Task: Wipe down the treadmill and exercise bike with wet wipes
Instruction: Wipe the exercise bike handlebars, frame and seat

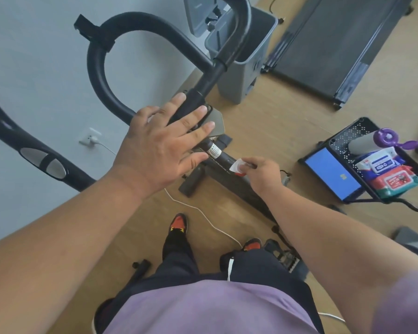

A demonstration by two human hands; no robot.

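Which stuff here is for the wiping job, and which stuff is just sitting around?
For the job:
- exercise bike
- treadmill
- wet wipe, pinched in the right hand
- left hand, resting flat on the bike
- wipe packs in the black cart

Just sitting around:
- grey bin
- purple lint roller
- tablet
- white cable on the floor

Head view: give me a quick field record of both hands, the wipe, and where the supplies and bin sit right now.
left hand: left hand open, fingers straight, resting on the exercise bike by its handlebar stem
right hand: right hand pinches a wet wipe against the bike's frame tube
supplies: wipe packs and lint roller in the black cart, person's right
bin: grey trash bin on the floor beyond the handlebar
treadmill: treadmill on the floor, far right, untouched
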